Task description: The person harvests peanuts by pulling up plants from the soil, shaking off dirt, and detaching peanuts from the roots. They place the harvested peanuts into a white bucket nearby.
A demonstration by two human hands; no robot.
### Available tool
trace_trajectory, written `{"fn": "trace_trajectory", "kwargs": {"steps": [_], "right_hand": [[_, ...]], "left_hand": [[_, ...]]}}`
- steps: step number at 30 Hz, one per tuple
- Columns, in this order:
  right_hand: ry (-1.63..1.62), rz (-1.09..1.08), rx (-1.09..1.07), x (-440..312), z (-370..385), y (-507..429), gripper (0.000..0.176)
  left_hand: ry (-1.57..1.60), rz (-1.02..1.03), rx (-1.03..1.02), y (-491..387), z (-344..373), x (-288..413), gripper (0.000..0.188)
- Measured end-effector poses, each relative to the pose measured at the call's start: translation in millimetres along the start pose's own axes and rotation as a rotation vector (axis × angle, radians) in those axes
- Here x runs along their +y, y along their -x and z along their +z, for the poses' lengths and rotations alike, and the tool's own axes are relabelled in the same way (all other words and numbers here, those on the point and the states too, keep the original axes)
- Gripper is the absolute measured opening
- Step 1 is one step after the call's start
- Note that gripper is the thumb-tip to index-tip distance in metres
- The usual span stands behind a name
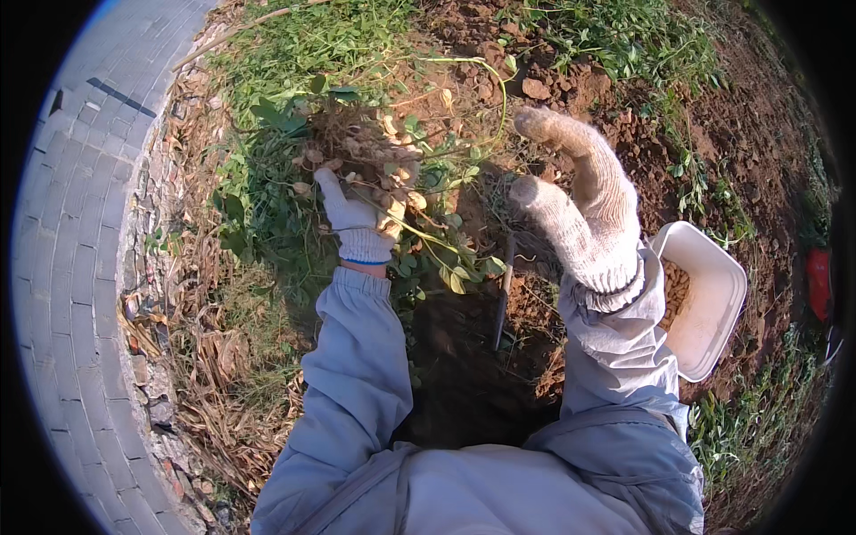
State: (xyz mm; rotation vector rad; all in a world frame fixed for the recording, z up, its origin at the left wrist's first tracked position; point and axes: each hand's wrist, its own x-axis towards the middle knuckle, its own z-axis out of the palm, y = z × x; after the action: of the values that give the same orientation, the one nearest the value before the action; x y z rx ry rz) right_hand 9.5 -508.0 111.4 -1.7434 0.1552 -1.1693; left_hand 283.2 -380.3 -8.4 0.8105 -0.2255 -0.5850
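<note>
My left hand [358, 217], in a white knit glove, is closed around a pulled peanut plant [364, 150] with roots and pods showing above the fingers. Its leafy stems hang around the wrist. To the right, my right hand [588, 207], in a soil-stained knit glove, has thumb and fingers apart with nothing between them. Below and left of that hand, a thin rod-like handle or tool [505, 294] lies on the soil. A white plastic container [719, 287] with peanuts [674, 287] inside stands beside my right forearm.
Grey brick paving [73, 267] runs along the left, bordered by rubble and dry husks [221, 354]. Green vines [314, 47] lie at the top left, more plants [642, 47] at the top right. Clods of reddish soil lie around. A red object [817, 284] is at the far right.
</note>
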Motion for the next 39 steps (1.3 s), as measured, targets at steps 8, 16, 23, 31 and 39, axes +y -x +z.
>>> {"fn": "trace_trajectory", "kwargs": {"steps": [8, 16, 23, 31, 39], "right_hand": [[-0.075, 0.414, -0.249, 6, 43, 54, 0.019], [0.116, 0.386, -0.271, 48, 112, 82, 0.045], [0.119, 0.455, -0.221, 51, 137, 84, 0.047], [0.400, 0.030, -0.571, 9, 110, 81, 0.026], [0.618, 0.144, -0.915, 15, 110, 79, 0.028]], "left_hand": [[0.206, -0.318, -0.422, 28, 39, 85, 0.085], [0.354, -0.356, -0.577, 66, 44, 104, 0.076], [0.242, -0.368, -0.452, 76, 43, 99, 0.069], [0.196, -0.343, -0.162, 63, 28, 77, 0.064], [0.257, -0.401, -0.107, 69, 27, 59, 0.048]]}}
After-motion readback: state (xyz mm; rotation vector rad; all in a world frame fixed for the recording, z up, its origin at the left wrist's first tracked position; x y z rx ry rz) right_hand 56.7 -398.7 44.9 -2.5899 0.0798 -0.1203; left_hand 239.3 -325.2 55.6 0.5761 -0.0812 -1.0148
